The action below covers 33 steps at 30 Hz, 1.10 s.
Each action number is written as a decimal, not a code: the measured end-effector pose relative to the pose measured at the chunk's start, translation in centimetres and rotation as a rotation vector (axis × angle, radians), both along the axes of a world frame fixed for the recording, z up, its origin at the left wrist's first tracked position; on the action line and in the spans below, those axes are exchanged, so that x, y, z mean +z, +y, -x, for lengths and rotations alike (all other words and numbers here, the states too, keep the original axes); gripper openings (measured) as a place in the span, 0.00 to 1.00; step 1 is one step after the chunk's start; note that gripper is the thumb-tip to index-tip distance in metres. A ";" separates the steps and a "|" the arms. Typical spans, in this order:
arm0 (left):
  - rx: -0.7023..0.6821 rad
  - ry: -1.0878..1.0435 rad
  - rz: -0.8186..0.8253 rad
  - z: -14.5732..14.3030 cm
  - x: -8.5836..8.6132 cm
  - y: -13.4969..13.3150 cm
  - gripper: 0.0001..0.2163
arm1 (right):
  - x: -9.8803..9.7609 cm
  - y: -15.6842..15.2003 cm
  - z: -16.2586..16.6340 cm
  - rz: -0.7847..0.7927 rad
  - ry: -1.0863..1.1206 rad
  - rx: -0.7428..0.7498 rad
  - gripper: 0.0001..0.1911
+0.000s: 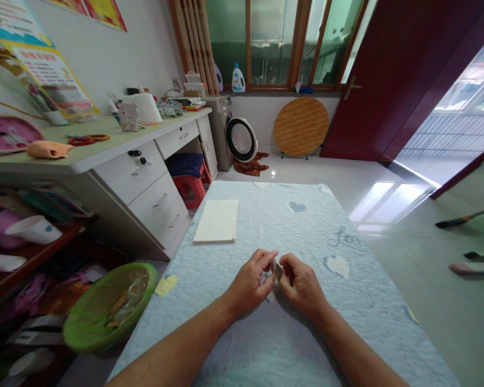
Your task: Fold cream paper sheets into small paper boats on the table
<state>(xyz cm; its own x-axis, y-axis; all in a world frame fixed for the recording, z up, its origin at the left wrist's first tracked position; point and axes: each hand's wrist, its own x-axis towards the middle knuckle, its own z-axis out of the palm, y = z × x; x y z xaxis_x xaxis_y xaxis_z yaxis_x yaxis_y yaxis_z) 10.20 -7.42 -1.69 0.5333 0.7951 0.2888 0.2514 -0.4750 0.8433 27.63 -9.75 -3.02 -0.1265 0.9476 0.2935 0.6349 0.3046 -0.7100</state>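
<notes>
Over the middle of the cloth-covered table [242, 349], my left hand [248, 285] and my right hand [305, 287] meet at the fingertips. Pinched between them is a small, thin greyish piece [277, 266]; the fingers cover most of it, so its kind cannot be made out. Both hands are closed on it, thumbs toward me. A cream-coloured flat pad or book [216, 221] lies closed on the cloth, beyond my left hand and to its left, touched by neither hand.
A white desk [145, 161] with drawers runs along the left, bearing scissors [87, 140] and a pink clock [10, 133]. A green basket [111, 306] stands left of the table. Ahead are an open-doored washing machine [221, 131] and a round wooden tabletop [301, 126].
</notes>
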 end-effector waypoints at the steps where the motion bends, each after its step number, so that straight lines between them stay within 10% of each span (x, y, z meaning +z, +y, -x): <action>1: -0.007 0.011 -0.013 -0.1 0.0 -0.1 0.25 | -0.1 0.0 0.1 -0.008 -0.015 -0.014 0.03; 12: 0.331 0.079 0.012 -1.7 -0.7 -1.7 0.24 | 0.0 -0.2 0.6 -0.011 0.071 -0.076 0.03; 33: 0.189 -0.447 0.614 -1.8 -0.2 -0.8 0.06 | -0.2 0.0 0.1 0.137 0.366 0.091 0.08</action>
<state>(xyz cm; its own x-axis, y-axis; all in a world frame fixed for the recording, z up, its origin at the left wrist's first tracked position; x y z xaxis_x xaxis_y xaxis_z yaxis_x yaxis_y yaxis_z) 12.04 -8.26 -1.89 0.3099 0.9477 -0.0763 -0.1441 0.1261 0.9815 27.54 -9.73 -3.22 -0.1223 0.9709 0.2059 0.3073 0.2343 -0.9223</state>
